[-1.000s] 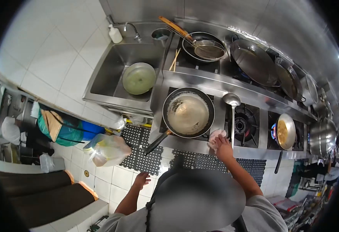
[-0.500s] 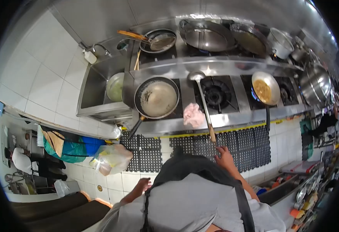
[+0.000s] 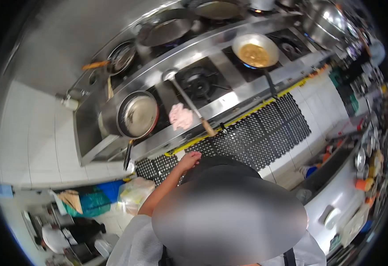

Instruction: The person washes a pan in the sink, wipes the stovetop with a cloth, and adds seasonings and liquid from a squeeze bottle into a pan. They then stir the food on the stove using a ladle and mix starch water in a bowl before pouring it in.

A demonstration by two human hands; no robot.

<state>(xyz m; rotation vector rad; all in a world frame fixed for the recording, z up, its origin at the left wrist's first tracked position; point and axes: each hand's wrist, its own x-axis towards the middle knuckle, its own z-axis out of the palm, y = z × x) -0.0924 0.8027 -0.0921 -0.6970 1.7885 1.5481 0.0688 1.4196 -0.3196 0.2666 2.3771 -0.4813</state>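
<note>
My left hand (image 3: 189,161) reaches over the floor mat in front of the stove, its fingers loosely bent and nothing visible in it. Just beyond it, a crumpled pink cloth (image 3: 180,116) lies on the stove's front edge. A ladle (image 3: 187,95) with a wooden handle rests beside the cloth, its bowl toward the back. To the left is a dark-rimmed frying pan (image 3: 140,116) with a pale, shiny inside, its handle toward me. My right hand is out of sight behind my body and a blurred oval.
A light-coloured pan (image 3: 255,49) with brown food sits over a flame at the right. Larger pans (image 3: 167,32) stand on the back row. A sink (image 3: 87,141) lies left of the stove. Behind on the left are plastic bags (image 3: 136,193) and another person (image 3: 56,237).
The view has turned, so the stove now slants up to the right. My left hand has moved forward toward the stove. My right hand has gone from view.
</note>
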